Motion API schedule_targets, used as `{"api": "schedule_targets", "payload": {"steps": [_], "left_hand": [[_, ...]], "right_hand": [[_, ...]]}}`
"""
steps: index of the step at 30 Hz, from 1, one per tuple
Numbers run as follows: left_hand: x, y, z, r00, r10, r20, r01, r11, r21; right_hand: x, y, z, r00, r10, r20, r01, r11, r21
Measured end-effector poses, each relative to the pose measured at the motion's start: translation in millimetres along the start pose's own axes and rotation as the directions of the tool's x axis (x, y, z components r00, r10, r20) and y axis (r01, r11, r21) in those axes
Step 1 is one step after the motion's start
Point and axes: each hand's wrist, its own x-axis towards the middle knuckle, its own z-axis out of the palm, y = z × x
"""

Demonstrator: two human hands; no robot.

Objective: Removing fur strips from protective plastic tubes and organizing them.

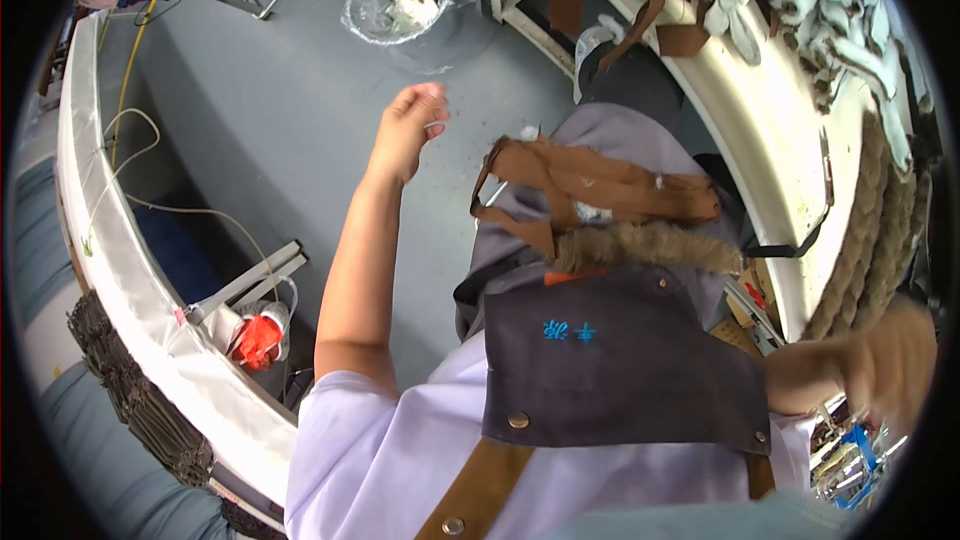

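Note:
My left hand is held out over the floor, short of the bin. Its fingers are drawn together, and a small pale bit shows at the fingertips, too small to name. Far to the right, my right hand is raised and smeared by motion, so its fingers cannot be made out. Across my lap lie brown fabric strips with frayed edges. A brownish-grey fur strip lies along their near side, against my dark apron. Neither hand touches these pieces.
A clear-lined bin with pale scraps stands ahead on the grey floor. The white curved table at right carries white-and-brown pieces and fur strips. At left, a white bench holds dark bundled strips.

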Motion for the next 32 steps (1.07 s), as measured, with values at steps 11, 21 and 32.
{"api": "schedule_targets", "payload": {"steps": [11,21,32], "left_hand": [[235,-101,-37,0.794,-0.551,-0.257,0.170,0.607,-0.776],[311,-102,-49,0.812,-0.436,-0.388,-0.036,0.626,-0.779],[344,-130,-70,0.869,-0.407,-0.281,-0.050,0.493,-0.869]], "right_hand": [[16,79,-102,0.754,0.274,-0.597,-0.520,-0.306,-0.798],[40,20,-166,0.916,0.232,-0.328,0.031,-0.855,-0.518],[40,19,-169,0.903,0.229,-0.364,0.006,-0.853,-0.522]]}}
